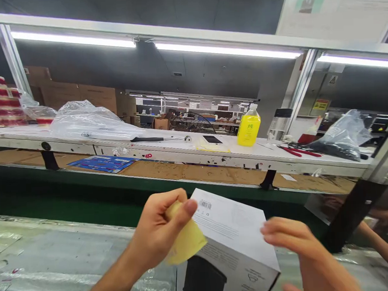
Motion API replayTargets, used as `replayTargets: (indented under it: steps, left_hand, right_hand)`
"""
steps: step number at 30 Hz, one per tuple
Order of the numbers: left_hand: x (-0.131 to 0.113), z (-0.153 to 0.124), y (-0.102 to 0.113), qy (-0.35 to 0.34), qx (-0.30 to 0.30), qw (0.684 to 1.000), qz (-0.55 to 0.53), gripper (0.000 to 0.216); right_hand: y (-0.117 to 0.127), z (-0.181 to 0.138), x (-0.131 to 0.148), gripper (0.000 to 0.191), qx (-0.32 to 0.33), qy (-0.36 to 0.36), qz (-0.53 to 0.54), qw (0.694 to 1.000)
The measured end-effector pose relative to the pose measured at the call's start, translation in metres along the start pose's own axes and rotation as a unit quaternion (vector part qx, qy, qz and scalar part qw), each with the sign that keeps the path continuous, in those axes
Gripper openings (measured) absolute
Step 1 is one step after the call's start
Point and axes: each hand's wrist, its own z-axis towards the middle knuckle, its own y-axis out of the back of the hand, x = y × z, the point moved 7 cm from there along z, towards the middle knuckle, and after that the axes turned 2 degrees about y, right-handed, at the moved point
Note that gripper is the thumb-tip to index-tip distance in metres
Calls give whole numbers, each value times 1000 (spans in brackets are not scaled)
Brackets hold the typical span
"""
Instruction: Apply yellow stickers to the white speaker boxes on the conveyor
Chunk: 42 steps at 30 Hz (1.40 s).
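From your head camera, your left hand (pixel 159 233) pinches a yellow cloth (pixel 185 242) between thumb and fingers, pressing it against the near-left edge of the white box (pixel 231 234) standing low in the middle on the plastic-covered bench (pixel 57 258). Your right hand (pixel 297 244) rests blurred at the box's right edge, fingers loosely curled, holding nothing. Beyond, a yellow bottle (pixel 248 128) stands on the far shelf (pixel 181 156).
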Motion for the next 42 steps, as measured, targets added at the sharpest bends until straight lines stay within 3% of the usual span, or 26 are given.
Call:
replayTargets:
  steps: [2, 5, 9, 11, 14, 17, 19, 21, 26, 31, 42]
  left_hand:
    - [-20, 5, -24, -41, 20, 999, 11, 53]
    - [-32, 13, -45, -61, 30, 998, -4, 52]
    - [-20, 20, -54, 7, 137, 985, -102, 47]
    - [-13, 20, -55, 36, 187, 978, -90, 40]
    - [-5, 24, -53, 43, 173, 984, -30, 35]
    - [-4, 29, -52, 10, 121, 992, 16, 38]
    - [-6, 30, -54, -17, 110, 993, 37, 38]
    - [-7, 28, -56, -30, 115, 992, 48, 38]
    - [-6, 25, -51, -31, 94, 990, 96, 44]
    - [-5, 26, -48, -23, 65, 991, 118, 46]
    - [1, 24, -41, -1, 40, 995, 90, 48]
  right_hand:
    - [-12, 25, 17, 41, 63, -62, -5, 996]
    - [-30, 50, 24, 11, 100, -148, 40, 983]
    - [-30, 68, 3, 18, 100, -205, 119, 966]
    - [-25, 73, -9, 21, 104, -211, 126, 964]
    - [-12, 79, -13, 13, 18, -152, 47, 987]
    - [-4, 77, 10, 24, -97, 8, -106, 990]
    - [-12, 74, 23, 17, -89, 85, -159, 980]
    - [-19, 73, 29, 16, -65, 116, -172, 976]
    - [-22, 76, 34, 16, -40, 138, -195, 970]
    - [-32, 74, 41, 15, -36, 200, -267, 942]
    - [-40, 80, 49, 16, 11, 248, -304, 920]
